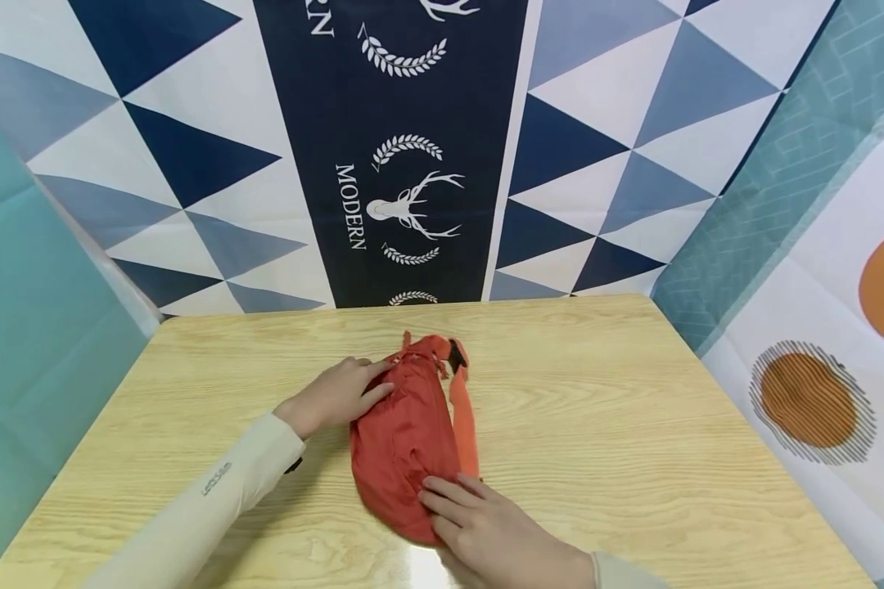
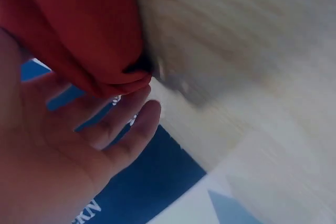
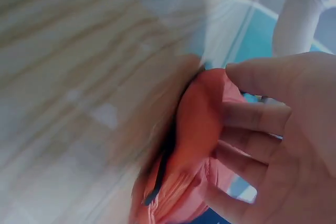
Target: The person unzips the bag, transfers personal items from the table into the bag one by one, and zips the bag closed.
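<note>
A red waist bag (image 1: 407, 433) of soft cloth lies lengthwise on the table, with an orange strap (image 1: 463, 421) along its right side. A black buckle (image 1: 457, 355) sits at its far end. My left hand (image 1: 336, 396) touches the bag's far left part, fingers extended over the cloth. In the left wrist view, the left fingers (image 2: 131, 137) reach loosely past the edge of the bag (image 2: 94, 30). My right hand (image 1: 486, 528) rests on the near right end with fingers fairly straight. From the right wrist, the right fingertips (image 3: 227, 111) press against the orange-red cloth (image 3: 197, 124).
The light wood table (image 1: 633, 425) spreads out on both sides of the bag. Behind it stands a patterned wall covering (image 1: 405, 213) with triangles and a deer head. A teal sheet (image 1: 37, 327) hangs at the left, and a sheet with orange circles (image 1: 810, 401) at the right.
</note>
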`<state>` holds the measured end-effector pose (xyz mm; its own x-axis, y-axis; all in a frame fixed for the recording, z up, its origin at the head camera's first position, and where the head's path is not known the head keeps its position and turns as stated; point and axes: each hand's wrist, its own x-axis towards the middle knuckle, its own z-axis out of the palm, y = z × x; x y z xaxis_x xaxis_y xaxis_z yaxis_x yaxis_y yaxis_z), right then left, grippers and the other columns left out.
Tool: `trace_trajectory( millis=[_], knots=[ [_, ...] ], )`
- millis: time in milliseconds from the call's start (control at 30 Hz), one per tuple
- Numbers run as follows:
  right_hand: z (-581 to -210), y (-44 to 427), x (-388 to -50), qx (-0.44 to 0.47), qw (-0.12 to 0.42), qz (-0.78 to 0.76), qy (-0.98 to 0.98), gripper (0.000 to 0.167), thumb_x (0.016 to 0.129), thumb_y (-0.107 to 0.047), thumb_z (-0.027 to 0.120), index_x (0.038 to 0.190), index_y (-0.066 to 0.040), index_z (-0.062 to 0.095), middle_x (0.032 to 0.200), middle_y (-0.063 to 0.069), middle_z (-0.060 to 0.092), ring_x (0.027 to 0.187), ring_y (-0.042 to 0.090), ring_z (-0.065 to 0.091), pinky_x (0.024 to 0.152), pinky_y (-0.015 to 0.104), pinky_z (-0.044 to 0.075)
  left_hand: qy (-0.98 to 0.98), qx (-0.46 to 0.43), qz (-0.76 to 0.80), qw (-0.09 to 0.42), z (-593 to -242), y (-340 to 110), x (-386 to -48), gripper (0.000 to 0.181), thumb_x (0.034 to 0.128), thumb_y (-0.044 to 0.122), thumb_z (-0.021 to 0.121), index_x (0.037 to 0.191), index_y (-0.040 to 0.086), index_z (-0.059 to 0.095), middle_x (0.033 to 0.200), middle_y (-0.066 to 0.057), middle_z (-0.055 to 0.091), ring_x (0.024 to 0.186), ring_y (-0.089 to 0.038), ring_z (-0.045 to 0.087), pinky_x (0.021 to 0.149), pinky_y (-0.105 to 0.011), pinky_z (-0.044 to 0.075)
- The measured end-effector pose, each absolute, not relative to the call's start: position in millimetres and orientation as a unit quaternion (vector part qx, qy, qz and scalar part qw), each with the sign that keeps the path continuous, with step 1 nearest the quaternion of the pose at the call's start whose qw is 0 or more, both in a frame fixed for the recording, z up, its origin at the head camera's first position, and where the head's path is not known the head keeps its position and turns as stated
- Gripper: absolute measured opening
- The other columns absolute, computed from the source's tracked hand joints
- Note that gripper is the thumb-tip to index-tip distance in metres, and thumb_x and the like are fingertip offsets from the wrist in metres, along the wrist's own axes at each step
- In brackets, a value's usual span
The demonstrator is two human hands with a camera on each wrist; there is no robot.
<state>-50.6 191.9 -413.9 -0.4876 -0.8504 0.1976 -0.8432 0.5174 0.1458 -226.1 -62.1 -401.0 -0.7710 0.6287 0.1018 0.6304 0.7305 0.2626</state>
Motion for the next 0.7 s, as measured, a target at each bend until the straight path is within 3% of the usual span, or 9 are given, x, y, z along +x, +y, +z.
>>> trace_trajectory(
  millis=[167, 300, 533, 700],
  knots=[
    [-415, 219, -60, 0.403, 0.122, 0.022, -0.907, 0.029, 0.095, -0.03, 0.063, 0.108, -0.006, 0.072, 0.135, 0.01, 0.061, 0.133, 0.028, 0.051, 0.111, 0.056, 0.032, -0.942, -0.309, -0.105, 0.083, -410, -83, -204, 0.044, 0.1013, 0.038, 0.057, 0.127, 0.004, 0.066, 0.116, -0.017, 0.064, 0.1, -0.035, 0.061, 0.085, -0.05, 0.052],
    [-418, 243, -83, 0.335, 0.127, 0.031, -0.933, 0.037, 0.097, -0.033, 0.063, 0.114, -0.002, 0.072, 0.133, 0.013, 0.063, 0.133, 0.034, 0.05, 0.112, 0.062, 0.025, -0.941, -0.304, -0.087, 0.116, -410, -91, -180, 0.043, 0.0986, 0.036, 0.062, 0.119, -0.001, 0.068, 0.124, -0.022, 0.059, 0.105, -0.037, 0.06, 0.081, -0.051, 0.053],
    [-422, 269, -114, 0.257, 0.082, 0.064, -0.961, 0.054, 0.104, -0.045, 0.048, 0.128, 0.0, 0.065, 0.138, 0.013, 0.059, 0.139, 0.036, 0.042, 0.112, 0.066, 0.021, -0.943, -0.31, -0.103, 0.064, -413, -89, -141, 0.052, 0.1014, 0.041, 0.056, 0.125, -0.004, 0.066, 0.135, -0.027, 0.055, 0.122, -0.038, 0.058, 0.094, -0.051, 0.05],
    [-427, 277, -130, 0.248, 0.077, 0.073, -0.963, 0.052, 0.104, -0.041, 0.048, 0.133, 0.0, 0.061, 0.141, 0.014, 0.056, 0.141, 0.037, 0.038, 0.111, 0.066, 0.022, -0.94, -0.318, -0.109, 0.054, -415, -89, -133, 0.052, 0.1008, 0.041, 0.057, 0.13, -0.001, 0.063, 0.136, -0.023, 0.056, 0.124, -0.035, 0.057, 0.097, -0.048, 0.049]
  ],
)
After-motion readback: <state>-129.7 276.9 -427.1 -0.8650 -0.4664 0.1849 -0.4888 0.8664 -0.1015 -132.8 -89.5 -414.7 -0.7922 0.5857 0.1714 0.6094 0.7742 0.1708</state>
